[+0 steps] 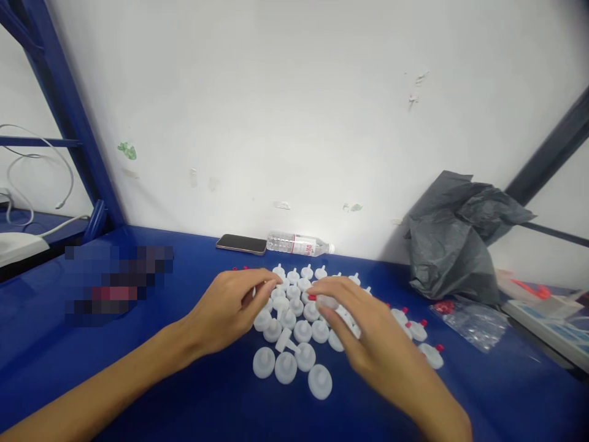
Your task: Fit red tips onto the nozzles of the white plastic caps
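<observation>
1. My right hand (368, 334) grips a red-capped white piece (327, 301) between thumb and fingers.
2. My left hand (232, 312) curls, thumb near forefinger; I cannot tell whether it holds anything.
3. Loose white pieces (302, 332) lie between my hands.

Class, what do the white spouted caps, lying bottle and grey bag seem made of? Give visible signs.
White spouted caps: probably matte plastic, smooth and evenly coloured. Bottle: likely clear, glossy plastic, being see-through with ridges catching light. Grey bag: seemingly thin, dull plastic film, judging by its crumpled folds.
</observation>
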